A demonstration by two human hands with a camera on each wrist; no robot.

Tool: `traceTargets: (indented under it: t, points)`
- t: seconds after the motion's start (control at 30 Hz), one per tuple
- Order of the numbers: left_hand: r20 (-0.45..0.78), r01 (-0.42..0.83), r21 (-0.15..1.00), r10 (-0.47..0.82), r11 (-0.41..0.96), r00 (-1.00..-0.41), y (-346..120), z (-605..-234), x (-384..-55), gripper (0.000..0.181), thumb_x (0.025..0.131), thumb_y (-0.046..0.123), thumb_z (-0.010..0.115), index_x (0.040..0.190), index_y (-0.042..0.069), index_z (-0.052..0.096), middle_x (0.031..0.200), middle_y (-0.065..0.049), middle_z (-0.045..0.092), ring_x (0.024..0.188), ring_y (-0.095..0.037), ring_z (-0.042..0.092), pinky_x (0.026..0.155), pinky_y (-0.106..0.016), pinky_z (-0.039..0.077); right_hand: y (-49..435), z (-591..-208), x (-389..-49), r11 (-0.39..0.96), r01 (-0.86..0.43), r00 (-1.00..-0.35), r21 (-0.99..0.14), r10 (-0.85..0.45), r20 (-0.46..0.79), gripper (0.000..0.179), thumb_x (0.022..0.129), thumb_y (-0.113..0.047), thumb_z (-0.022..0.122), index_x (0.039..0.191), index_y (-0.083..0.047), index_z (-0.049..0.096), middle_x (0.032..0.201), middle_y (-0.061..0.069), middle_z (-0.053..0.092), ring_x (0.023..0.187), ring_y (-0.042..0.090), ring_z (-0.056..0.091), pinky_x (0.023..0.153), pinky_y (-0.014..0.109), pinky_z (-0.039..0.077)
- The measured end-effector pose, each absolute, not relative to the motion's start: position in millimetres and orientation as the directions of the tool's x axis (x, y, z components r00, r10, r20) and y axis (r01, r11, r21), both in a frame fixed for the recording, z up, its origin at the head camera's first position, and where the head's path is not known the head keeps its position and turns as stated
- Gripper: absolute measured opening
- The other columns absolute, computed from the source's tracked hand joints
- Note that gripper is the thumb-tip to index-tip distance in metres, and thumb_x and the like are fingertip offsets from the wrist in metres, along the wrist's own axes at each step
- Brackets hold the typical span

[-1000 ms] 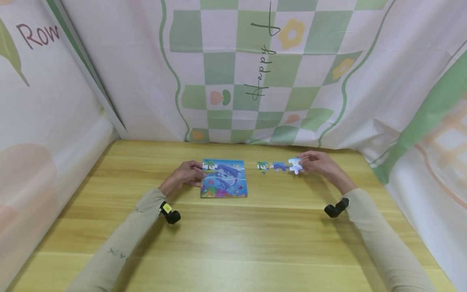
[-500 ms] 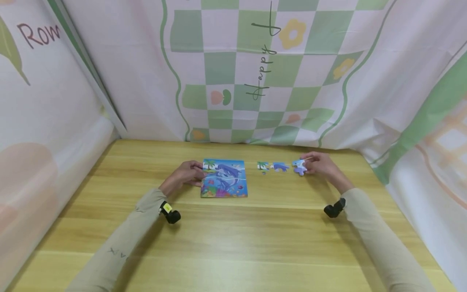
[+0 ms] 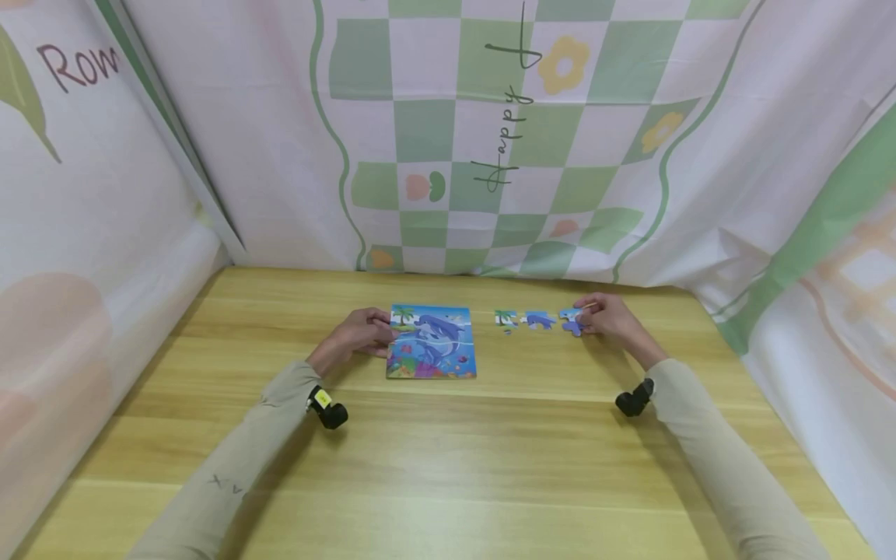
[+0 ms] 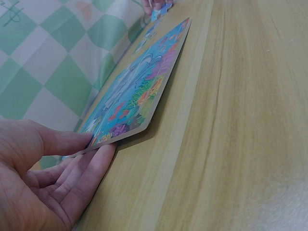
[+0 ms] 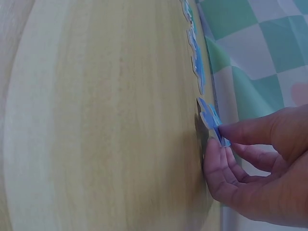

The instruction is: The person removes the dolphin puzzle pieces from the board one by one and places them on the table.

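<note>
My left hand (image 3: pixel 357 333) pinches the left edge of a square card (image 3: pixel 431 342) printed with a dolphin, a palm tree and coral. In the left wrist view the thumb lies on top of the card (image 4: pixel 139 91) and the fingers lie under it, its near edge tilted up off the wood. My right hand (image 3: pixel 606 317) pinches a blue and purple jigsaw piece (image 3: pixel 572 322) between thumb and fingers, close over the table. Left of that piece lie a dolphin jigsaw piece (image 3: pixel 540 320) and a palm tree jigsaw piece (image 3: pixel 505 318) in a row.
The wooden table (image 3: pixel 434 459) stretches toward me. A checkered green and white curtain (image 3: pixel 483 155) hangs at its back edge, close behind the jigsaw pieces. More printed cloth (image 3: pixel 105 311) stands along the left side. Each sleeve carries a small black wrist camera (image 3: pixel 635 398).
The jigsaw piece in my right hand has turned and moved slightly right, then lowered beside the other two; its picture now lines up with theirs. The left hand and the card have stayed put.
</note>
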State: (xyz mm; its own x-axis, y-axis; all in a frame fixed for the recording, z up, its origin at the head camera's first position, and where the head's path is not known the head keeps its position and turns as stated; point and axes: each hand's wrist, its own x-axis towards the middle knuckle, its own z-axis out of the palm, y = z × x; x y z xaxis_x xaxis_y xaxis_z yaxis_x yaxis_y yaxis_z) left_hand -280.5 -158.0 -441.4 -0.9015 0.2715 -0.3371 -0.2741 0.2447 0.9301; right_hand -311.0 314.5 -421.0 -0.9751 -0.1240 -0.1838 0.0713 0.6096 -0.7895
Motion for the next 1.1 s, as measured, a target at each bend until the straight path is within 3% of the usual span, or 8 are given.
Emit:
traceTargets:
  t: [0.7, 1.1]
  points:
    - [-0.331, -0.276, 0.935, 0.272, 0.222, -0.904, -156.7, -440.9, -280.0, 0.049, 0.099, -0.003, 0.064, 0.143, -0.012, 0.044, 0.120, -0.019, 0.063, 0.081, -0.014, 0.069, 0.075, -0.025, 0.068, 304.9, -420.2, -314.4, 0.701, 0.040, -0.978, -0.712, -0.119, -0.172, 0.030, 0.100, 0.008, 0.058, 0.124, 0.023, 0.052, 0.117, 0.040, 0.059, 0.074, 0.011, 0.064, 0.064, 0.020, 0.065]
    - [-0.330, -0.274, 0.935, 0.272, 0.224, -0.904, -157.1, -440.6, -279.9, 0.051, 0.100, -0.002, 0.065, 0.144, -0.011, 0.043, 0.121, -0.019, 0.063, 0.082, -0.014, 0.069, 0.076, -0.026, 0.068, 311.7, -424.2, -318.0, 0.710, -0.014, -0.978, -0.704, -0.155, -0.137, 0.026, 0.095, 0.009, 0.066, 0.115, 0.022, 0.055, 0.099, 0.023, 0.062, 0.076, 0.012, 0.060, 0.062, 0.018, 0.063]
